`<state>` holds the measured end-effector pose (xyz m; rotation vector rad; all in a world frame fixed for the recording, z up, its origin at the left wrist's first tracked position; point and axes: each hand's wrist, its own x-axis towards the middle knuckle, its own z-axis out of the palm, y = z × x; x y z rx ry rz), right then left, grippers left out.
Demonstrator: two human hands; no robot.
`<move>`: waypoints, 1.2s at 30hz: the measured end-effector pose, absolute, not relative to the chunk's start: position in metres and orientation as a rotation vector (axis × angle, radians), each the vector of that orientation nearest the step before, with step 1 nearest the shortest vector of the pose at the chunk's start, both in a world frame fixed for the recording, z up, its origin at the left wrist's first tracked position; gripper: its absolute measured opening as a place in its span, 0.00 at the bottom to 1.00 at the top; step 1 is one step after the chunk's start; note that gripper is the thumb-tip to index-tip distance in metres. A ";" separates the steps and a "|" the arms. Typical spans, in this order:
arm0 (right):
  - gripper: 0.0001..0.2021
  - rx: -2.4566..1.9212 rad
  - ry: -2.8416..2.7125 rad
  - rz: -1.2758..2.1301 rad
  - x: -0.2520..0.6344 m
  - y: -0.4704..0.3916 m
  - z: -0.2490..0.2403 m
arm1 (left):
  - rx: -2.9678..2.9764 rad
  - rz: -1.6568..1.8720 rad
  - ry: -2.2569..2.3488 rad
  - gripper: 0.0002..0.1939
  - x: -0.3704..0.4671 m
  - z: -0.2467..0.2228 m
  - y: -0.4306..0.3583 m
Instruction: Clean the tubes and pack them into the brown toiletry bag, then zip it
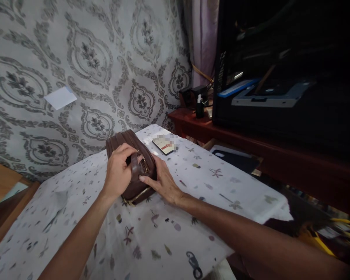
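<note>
A brown leather bag (137, 194) with brass-coloured zips lies on the patterned cloth in front of me. My left hand (118, 167) is closed around the bag's strap handle (137, 167), and a fingertip shows through the loop. On the bag's right side, my right hand (165, 181) grips it, the thumb laid across the near end and the other fingers partly hidden along the side. Just beyond the bag rests a phone (163, 146) with a lit screen, touched by neither hand.
The white cloth (175, 233) with small printed motifs covers the table. Behind it rises a patterned wall with a pale card (60, 98). At right, a large black screen (280, 58) stands on a dark red cabinet (189, 118), beside a small bottle (200, 108) and an open drawer (236, 160).
</note>
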<state>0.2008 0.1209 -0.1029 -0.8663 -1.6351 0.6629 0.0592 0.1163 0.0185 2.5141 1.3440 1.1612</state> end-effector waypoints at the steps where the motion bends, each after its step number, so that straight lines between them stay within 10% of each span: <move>1: 0.40 -0.865 -1.635 0.666 0.201 0.121 -0.103 | 2.517 1.146 1.341 0.10 0.059 0.019 0.116; 36: 0.32 -0.868 -1.704 0.683 0.207 0.118 -0.099 | 2.685 0.983 1.341 0.08 0.060 0.023 0.109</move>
